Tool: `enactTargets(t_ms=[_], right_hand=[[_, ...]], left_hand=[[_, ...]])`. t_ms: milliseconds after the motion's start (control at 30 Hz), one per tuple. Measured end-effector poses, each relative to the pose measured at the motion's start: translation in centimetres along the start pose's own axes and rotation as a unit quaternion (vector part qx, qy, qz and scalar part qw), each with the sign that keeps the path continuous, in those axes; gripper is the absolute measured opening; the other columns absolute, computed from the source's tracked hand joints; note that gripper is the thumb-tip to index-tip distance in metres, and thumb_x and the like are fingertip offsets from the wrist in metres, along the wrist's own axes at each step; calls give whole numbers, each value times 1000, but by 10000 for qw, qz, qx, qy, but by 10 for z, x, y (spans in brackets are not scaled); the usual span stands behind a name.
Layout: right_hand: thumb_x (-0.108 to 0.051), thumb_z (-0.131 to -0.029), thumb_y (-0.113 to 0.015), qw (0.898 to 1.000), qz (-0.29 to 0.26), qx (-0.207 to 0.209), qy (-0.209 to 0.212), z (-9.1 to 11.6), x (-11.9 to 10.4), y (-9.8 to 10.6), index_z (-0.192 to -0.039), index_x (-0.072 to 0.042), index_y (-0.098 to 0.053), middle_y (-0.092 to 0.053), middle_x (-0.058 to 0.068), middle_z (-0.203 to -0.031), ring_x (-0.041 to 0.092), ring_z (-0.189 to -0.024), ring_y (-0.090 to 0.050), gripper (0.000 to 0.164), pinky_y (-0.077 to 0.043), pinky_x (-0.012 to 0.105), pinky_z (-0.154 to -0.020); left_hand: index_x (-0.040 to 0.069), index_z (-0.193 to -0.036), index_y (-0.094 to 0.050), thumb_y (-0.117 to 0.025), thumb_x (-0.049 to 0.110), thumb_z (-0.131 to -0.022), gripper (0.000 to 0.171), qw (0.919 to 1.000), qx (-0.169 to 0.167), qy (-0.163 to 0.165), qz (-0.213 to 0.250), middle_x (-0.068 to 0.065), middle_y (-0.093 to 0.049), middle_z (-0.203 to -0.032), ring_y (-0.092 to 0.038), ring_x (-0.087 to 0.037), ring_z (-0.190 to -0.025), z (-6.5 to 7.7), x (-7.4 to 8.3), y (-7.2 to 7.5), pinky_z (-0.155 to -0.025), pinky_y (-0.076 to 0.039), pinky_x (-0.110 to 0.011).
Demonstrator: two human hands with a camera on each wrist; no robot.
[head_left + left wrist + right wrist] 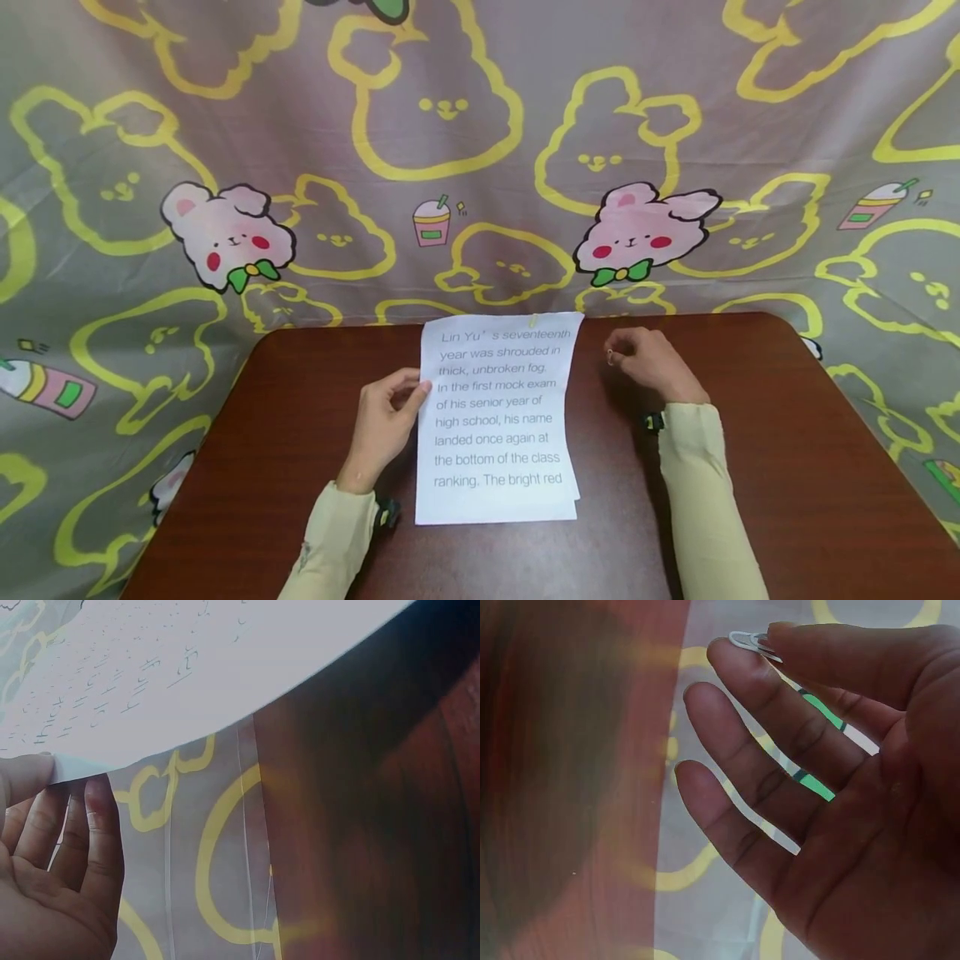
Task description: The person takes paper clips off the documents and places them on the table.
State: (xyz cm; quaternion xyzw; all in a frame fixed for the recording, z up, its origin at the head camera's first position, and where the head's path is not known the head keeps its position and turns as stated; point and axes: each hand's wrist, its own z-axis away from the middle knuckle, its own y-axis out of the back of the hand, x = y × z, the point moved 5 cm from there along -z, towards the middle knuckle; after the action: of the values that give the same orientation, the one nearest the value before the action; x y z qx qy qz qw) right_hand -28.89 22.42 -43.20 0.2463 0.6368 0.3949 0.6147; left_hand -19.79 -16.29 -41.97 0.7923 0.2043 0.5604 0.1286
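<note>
Printed paper sheets [498,417], at least two stacked slightly out of line, are held up at the middle of the table. My left hand [381,427] pinches their left edge between thumb and fingers; the left wrist view shows the paper [225,667] curving away from that grip. A small yellowish clip [533,321] sits at the sheets' top edge. To the right of the paper and apart from it, my right hand [651,363] pinches a pale paper clip [744,640] between thumb and index fingertip. Its other fingers are spread loosely.
A dark reddish-brown table [270,433] with rounded far corners lies under both hands. Behind and around it hangs a grey-pink curtain [480,200] with yellow outlines and cartoon bunnies. Small dark wrist devices [654,422] sit at both sleeve cuffs.
</note>
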Motion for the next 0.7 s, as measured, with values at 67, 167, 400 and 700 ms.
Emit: enactTargets(t_ms=[67,167,400,700], right_hand=[[-11,-98,-65,9999,27,-100,-21,0,2,-2,-104,-6,-73,-70,11,-95,26,-87,-59,11,-48,36,-75],[-10,-97,-64,9995,56,-296,-37,0,5,-5,-100,-6,-72,-68,10,-92,26,-85,-58,9,-47,36,-74],[-7,-95,-62,9984,108,-548,-67,0,9,-9,-95,-6,-70,-65,8,-87,23,-79,-55,9,-44,33,-67],[-3,-92,-62,9970,-17,-763,-149,-1,14,-14,-93,-6,-68,-63,6,-83,20,-73,-53,7,-42,32,-63]], left_hand=[[5,-107,-78,-71,6,-98,12,10000,13,3,-2,-12,-81,-100,-75,-21,-85,0,0,0,-70,-58,-20],[5,-107,-78,-71,6,-98,12,10000,7,4,24,-12,-81,-100,-75,-22,-84,0,1,1,-70,-59,-21],[5,-107,-78,-71,7,-98,12,10000,-24,48,-15,-12,-81,-101,-75,-21,-82,1,3,0,-68,-59,-21],[5,-108,-78,-71,6,-98,12,10000,-31,61,-34,-12,-81,-100,-74,-21,-82,0,0,0,-68,-58,-21]])
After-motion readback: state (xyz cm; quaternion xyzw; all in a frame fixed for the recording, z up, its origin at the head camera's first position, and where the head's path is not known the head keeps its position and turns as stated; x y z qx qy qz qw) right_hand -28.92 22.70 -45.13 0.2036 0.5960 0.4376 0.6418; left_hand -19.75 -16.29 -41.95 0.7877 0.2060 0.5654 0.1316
